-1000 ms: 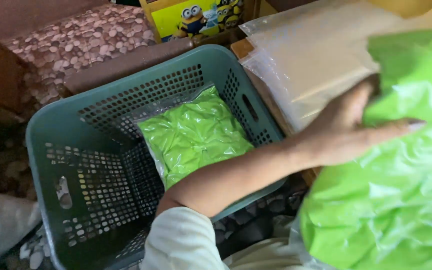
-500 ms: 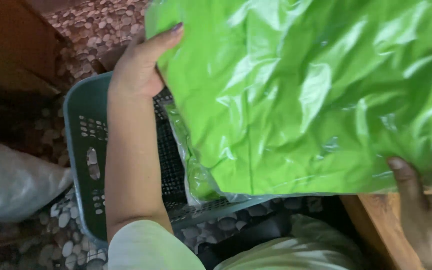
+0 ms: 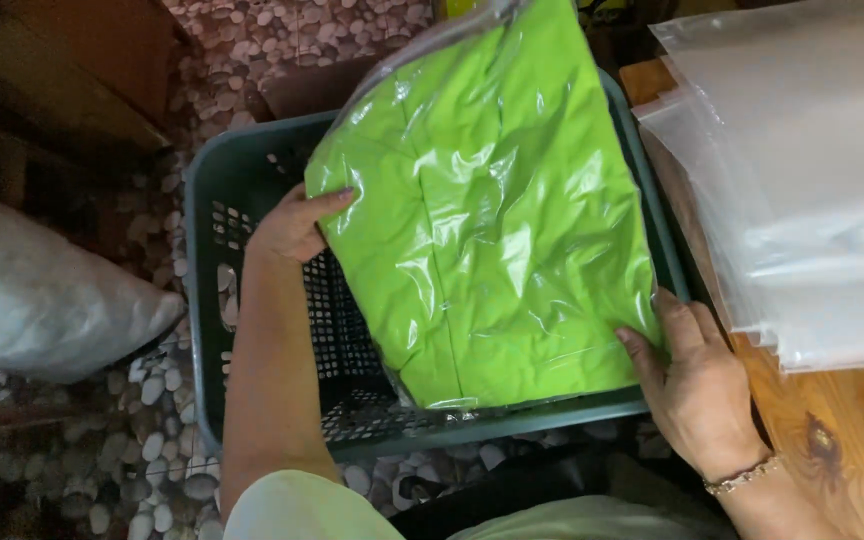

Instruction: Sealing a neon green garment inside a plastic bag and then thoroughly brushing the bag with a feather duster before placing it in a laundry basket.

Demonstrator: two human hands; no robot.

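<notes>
Far left: a pale grey-white sack (image 3: 47,285) lies on the pebble-patterned floor (image 3: 142,450), apart from the work.

Next, the dark green perforated basket (image 3: 212,300) stands on that floor, its right side just beside the wooden counter (image 3: 832,440).

Left hand (image 3: 292,225): fingers curled round the left edge of the green packet (image 3: 482,220), thumb on top, gripping that edge. The hand sits inside the basket's left half, above the mesh bottom.

The green packet is a flat fold of bright green cloth sealed in clear plastic film. It is held over the basket, tilted, its far end raised above the back rim and its near edge low, close to the front rim. It covers most of the opening; whether another packet lies beneath cannot be told.

Right hand (image 3: 697,385): fingers flat against the packet's lower right corner, thumb along the edge, steadying it more than pinching. A thin bracelet (image 3: 742,475) shows at the wrist.

Judgement on technique: the film looks slippery, so keep both edges supported and lower the near edge first, flat, square with the basket walls. Keep the right corner inside the rim to avoid snagging.

Far right: a stack of clear plastic bags (image 3: 802,180) rests on the counter.
</notes>
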